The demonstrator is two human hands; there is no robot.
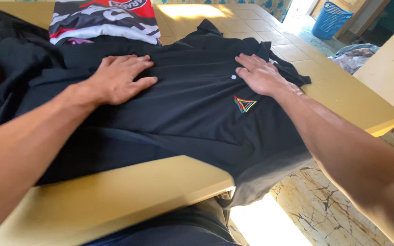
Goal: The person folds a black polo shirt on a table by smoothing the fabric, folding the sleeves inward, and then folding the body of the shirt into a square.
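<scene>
Fingers of both hands spread flat, pressing black polo shirt, yellow table

No packages, labels, signs or screens show anywhere on the table or around it.

Black polo shirt, yellow tiled table.
Shirt: small multicolour triangle emblem, white button. Red-white-black patterned folded garment behind; blue plastic laundry basket; cracked cream floor.

The shirt is matt black knit cloth; the table looks smooth, satin yellow; the basket is blue plastic.
</scene>
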